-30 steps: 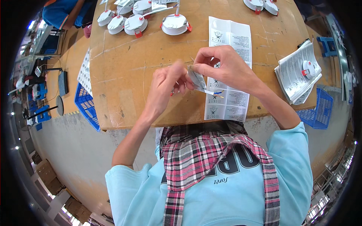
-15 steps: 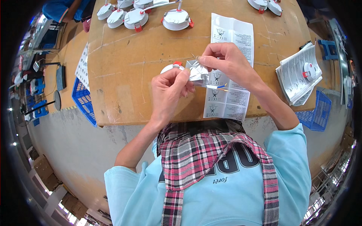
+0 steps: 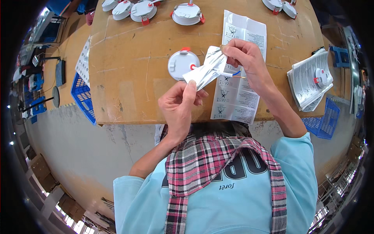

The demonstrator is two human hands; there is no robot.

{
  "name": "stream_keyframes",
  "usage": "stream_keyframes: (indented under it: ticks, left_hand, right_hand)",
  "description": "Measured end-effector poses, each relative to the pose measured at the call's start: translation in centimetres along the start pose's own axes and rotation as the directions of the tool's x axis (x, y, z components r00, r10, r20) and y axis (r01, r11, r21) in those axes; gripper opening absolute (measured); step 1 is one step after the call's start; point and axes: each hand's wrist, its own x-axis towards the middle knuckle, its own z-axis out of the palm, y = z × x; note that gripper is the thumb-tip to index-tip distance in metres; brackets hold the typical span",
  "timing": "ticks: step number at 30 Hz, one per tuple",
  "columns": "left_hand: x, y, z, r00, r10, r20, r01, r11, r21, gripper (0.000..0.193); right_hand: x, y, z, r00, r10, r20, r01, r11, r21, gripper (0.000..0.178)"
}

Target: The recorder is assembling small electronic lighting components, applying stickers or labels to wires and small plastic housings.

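Observation:
A strip of silvery foil [image 3: 210, 64] is stretched slantwise between my two hands. My left hand [image 3: 177, 107] pinches its lower left end between thumb and finger. At the upper right end, my right hand [image 3: 251, 62] pinches the other corner. Just left of the foil, a round white downlight [image 3: 181, 66] with a red clip lies on the table. Its white cable passes at the foil, partly hidden, and comes out on the right with blue and brownish wire ends [image 3: 237, 73]. Under these wires lies a long printed leaflet [image 3: 235, 105], creased by folds.
More white downlights [image 3: 187, 15] stand along the far left of the table [image 3: 128, 85], with others [image 3: 274, 4] at the far right. A pile of printed leaflets [image 3: 302, 87] bears another small downlight [image 3: 321, 78]. Blue crates [image 3: 82, 95] flank the table's near corners.
The crumpled foil is now spread out into a longer strip, as my hands have drawn apart. The downlight, mostly hidden by my left hand before, now shows fully.

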Motion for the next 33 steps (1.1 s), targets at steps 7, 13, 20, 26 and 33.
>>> stream_keyframes:
  ticks: [7, 13, 20, 26, 33]
  left_hand:
    - [-1.4, -1.1, 0.6, 0.998, 0.013, -0.054, -0.018, 0.996, -0.093, 0.029]
    - [-2.2, -1.8, -1.4, 0.991, 0.023, 0.129, -0.008, 0.993, -0.117, 0.026]
    - [5.2, 0.3, -2.9, 0.735, 0.553, 0.392, -0.662, 0.462, 0.59, 0.037]
    - [7.5, -1.4, -3.2, 0.716, 0.311, 0.625, -0.69, 0.455, 0.563, 0.044]
    - [6.3, -2.2, -3.1, 0.837, 0.394, 0.379, -0.54, 0.485, 0.688, 0.045]
  right_hand:
    - [0.3, 0.5, -0.2, 0.996, 0.083, -0.033, -0.08, 0.993, 0.091, 0.021]
    - [1.0, -0.3, -0.9, 0.995, 0.095, 0.031, -0.098, 0.99, 0.105, 0.023]
    - [1.9, -0.7, -0.9, 0.958, 0.247, 0.143, -0.272, 0.943, 0.193, 0.021]
    - [2.2, -1.9, -0.9, 0.942, 0.316, 0.116, -0.335, 0.846, 0.415, 0.036]
    - [1.6, 0.4, -3.2, 0.939, -0.312, -0.145, 0.288, 0.943, -0.168, 0.027]
